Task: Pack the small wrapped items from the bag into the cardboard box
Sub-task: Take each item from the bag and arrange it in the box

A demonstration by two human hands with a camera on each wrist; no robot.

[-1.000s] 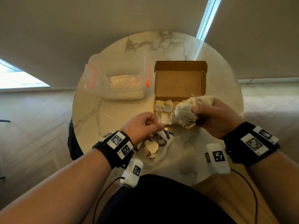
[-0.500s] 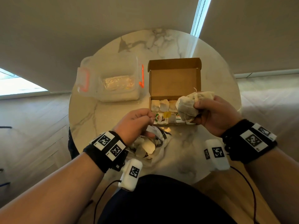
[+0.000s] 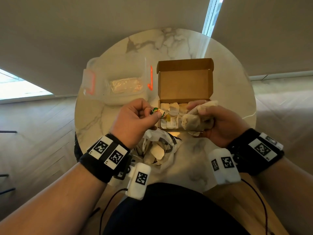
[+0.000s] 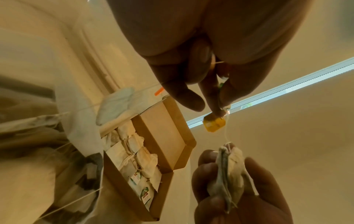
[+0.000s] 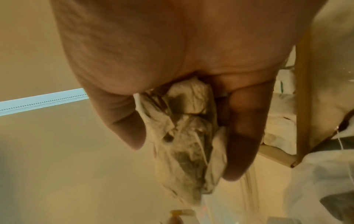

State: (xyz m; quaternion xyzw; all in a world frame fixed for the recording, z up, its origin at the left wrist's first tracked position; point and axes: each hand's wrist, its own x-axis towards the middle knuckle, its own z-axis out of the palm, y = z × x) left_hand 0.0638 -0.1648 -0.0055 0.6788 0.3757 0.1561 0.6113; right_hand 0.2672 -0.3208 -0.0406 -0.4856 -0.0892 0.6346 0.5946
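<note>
Left hand: the left hand [image 3: 135, 121] pinched a small paper tag [image 3: 158, 112] between thumb and forefinger, just off the left wall of the cardboard box [image 3: 184, 85]; a thin string ran from the tag toward the bundle.
Right hand: the right hand [image 3: 223, 123] was curled round a bundle of tea bags [image 3: 194, 120], held over the right end of the box.
Bundle axis: its long axis ran roughly left to right, the rounded end pointing left toward the other hand.
Texture: the bags were soft, crinkled, off-white paper with darker filling showing through.
Box: plain brown corrugated card, rectangular, lid flap standing open on the far side; flat pale tea bags lay inside it in rows.
Bag: a crumpled white plastic bag [image 3: 157, 150] with more tea bags lay at the near edge of the round marble table [image 3: 169, 41].
Container: a clear plastic container [image 3: 116, 82] with orange clips sat left of the box, toward the table's far edge.
</note>
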